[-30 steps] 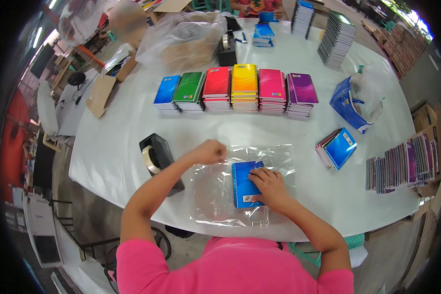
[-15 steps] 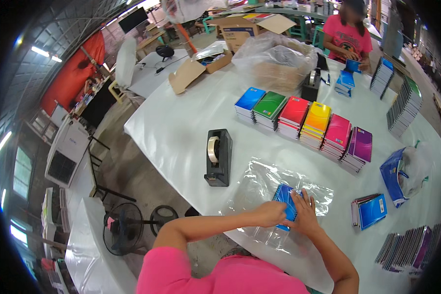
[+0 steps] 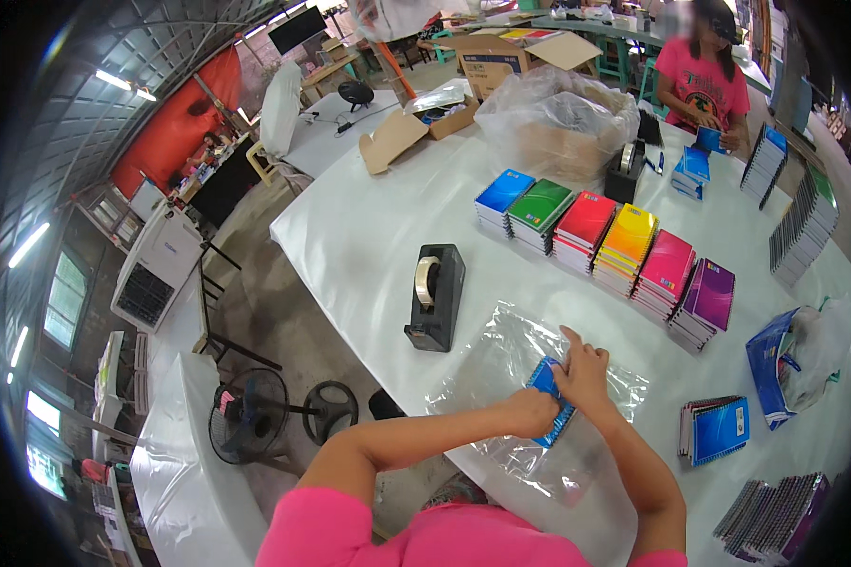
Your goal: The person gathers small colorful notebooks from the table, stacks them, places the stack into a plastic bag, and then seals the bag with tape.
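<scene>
A blue spiral notebook (image 3: 545,376) lies over a clear plastic sheet (image 3: 503,333) near the table's front edge, partly hidden by my hands. My left hand (image 3: 533,413) is closed in a fist-like grip at the notebook's lower left side. At its right side is my right hand (image 3: 586,376), thumb over the cover, index finger sticking out and the other fingers curled; their tips are hard to see. Left of the sheet stands a black tape dispenser (image 3: 442,300) with a roll of tape.
Beyond the sheet runs a row of notebook stacks (image 3: 599,236) in several colours. At right are a small notebook pile (image 3: 719,430), a blue-and-clear plastic bag (image 3: 775,364) and dark spiral notebooks (image 3: 771,515). A co-worker (image 3: 704,80) handles blue notebooks across the table. A fan (image 3: 248,416) stands left.
My right hand has gone from lying flat on the notebook to a raised, curled pose at its right side. The notebook looks more tilted. The whole view has shifted slightly.
</scene>
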`<state>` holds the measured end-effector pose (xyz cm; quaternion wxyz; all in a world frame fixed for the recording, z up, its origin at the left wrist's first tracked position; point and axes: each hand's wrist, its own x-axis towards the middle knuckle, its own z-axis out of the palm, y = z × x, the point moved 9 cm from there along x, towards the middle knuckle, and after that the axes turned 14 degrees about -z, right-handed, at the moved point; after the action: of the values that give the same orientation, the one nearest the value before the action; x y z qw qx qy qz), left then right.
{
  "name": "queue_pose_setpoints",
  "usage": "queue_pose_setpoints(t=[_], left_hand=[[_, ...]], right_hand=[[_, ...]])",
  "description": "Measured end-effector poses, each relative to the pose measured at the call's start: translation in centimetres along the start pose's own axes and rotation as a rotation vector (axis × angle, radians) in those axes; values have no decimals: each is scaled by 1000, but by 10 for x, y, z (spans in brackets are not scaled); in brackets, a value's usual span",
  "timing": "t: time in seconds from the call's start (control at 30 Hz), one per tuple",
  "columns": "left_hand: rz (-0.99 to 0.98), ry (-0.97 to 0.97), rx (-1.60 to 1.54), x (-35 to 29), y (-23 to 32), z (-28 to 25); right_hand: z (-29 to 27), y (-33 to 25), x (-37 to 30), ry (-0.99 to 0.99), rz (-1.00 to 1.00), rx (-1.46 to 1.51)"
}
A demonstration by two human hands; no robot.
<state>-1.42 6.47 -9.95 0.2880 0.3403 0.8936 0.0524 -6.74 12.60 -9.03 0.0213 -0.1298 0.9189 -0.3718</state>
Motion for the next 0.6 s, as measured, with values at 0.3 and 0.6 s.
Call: queue_pose_setpoints(t=[0.3, 0.6], left_hand=[[-93, 85, -90, 0, -8, 6], [-661, 1016, -651, -115, -316, -57]], right_hand=[[-6, -52, -65, -15, -439, -357], [6, -42, -82, 204, -414, -278]])
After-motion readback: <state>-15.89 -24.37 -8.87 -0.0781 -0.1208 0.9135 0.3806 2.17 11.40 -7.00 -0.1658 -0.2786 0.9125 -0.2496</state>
